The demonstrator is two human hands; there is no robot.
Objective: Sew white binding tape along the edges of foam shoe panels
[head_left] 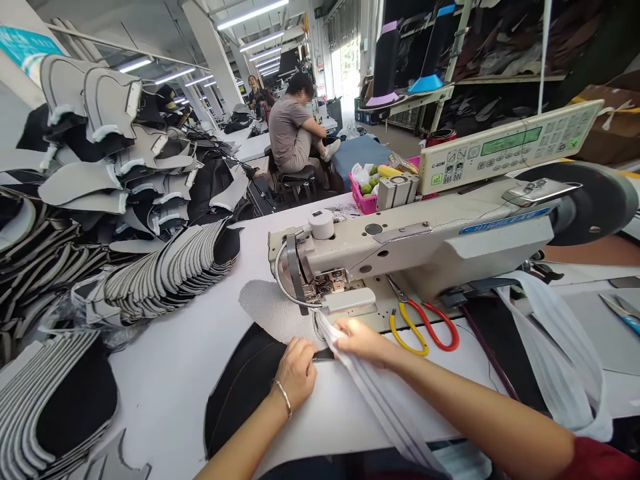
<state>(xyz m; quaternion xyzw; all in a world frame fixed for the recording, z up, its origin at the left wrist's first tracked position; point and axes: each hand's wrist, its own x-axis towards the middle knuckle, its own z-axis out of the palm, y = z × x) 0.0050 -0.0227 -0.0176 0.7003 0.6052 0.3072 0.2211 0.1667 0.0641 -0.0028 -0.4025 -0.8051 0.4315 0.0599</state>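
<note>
My right hand [357, 340] is closed around a white fabric strip [383, 407], close in front of the sewing machine's needle area. The strip runs up to the presser foot and trails down toward the table's front edge. My left hand [299, 373] has its fingers curled together on the near edge of a grey mesh fabric piece [275, 310] with a black part [240, 380]. This piece lies partly under the head of the sewing machine [400, 240]. The needle point itself is hidden. Right of my right hand lie scissors [425, 327] with one red and one yellow handle.
Stacks of grey-and-black cut pieces [165, 267] fill the left of the white table [155, 373]. More white strip [560, 353] hangs at the right, near blue-handled snips [623, 310]. A pink basket [363, 197] stands behind the machine. A seated person [293, 127] is farther back.
</note>
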